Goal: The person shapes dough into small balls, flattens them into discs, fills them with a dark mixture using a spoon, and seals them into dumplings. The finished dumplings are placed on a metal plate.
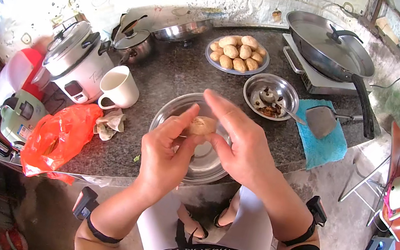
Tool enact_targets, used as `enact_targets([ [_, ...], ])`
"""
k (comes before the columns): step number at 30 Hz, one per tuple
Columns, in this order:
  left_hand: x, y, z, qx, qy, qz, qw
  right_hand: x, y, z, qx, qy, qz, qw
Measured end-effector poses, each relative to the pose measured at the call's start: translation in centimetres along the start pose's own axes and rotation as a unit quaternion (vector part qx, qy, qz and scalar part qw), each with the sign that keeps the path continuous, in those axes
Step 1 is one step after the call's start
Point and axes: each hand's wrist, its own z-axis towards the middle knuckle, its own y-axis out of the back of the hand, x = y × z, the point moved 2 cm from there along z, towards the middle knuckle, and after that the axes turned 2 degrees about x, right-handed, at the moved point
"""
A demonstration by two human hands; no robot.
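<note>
A tan dough ball (201, 126), slightly oval and rough, is held above a clear bowl (202, 175) near the counter's front edge. My left hand (165, 149) has it between thumb and fingers. Coming in from the other side, my right hand (242, 144) has its fingers extended and spread from the thumb. The right thumb tip meets the ball's lower right side. Both hands hide much of the bowl's inside. Beyond it, a plate (235, 70) bears a heap of similar balls (241, 53). A steel bowl (248, 103) contains dark brown filling (272, 111) and a spoon (294, 114).
At right, a lidded wok (317, 53) sits on a white cooktop (321, 86), its handle jutting forward. A spatula (320, 121) lies on a blue cloth (321, 154). A white mug (120, 89), rice cooker (78, 63), saucepan (134, 43) and red plastic bag (61, 136) occupy the left.
</note>
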Motion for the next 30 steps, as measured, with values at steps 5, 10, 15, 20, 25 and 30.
enact_targets([
  [5, -0.3, 0.6, -0.7, -0.007, -0.002, -0.001, 1.0, 0.2, -0.2, -0.3, 0.04, -0.033, 0.009, 0.999],
  [10, 0.2, 0.1, -0.2, -0.042, -0.007, -0.074, 0.996, 0.2, -1.0, -0.1, -0.027, -0.082, 0.079, 0.993],
  [15, 0.0, 1.0, -0.7, -0.008, -0.034, 0.059, 0.998, 0.9, -1.1, -0.1, -0.048, 0.008, -0.039, 0.998],
  [20, 0.5, 0.0, -0.3, -0.052, -0.076, -0.038, 0.995, 0.2, -0.9, -0.8, -0.038, -0.04, 0.075, 0.996],
  [25, 1.2, -0.5, -0.2, -0.064, -0.027, -0.067, 0.995, -0.6, -1.8, -0.7, -0.148, 0.006, -0.012, 0.989],
  [30, 0.7, -0.1, -0.1, -0.043, -0.111, 0.198, 0.973, -0.7, -1.7, -0.8, -0.026, 0.007, 0.02, 0.999],
])
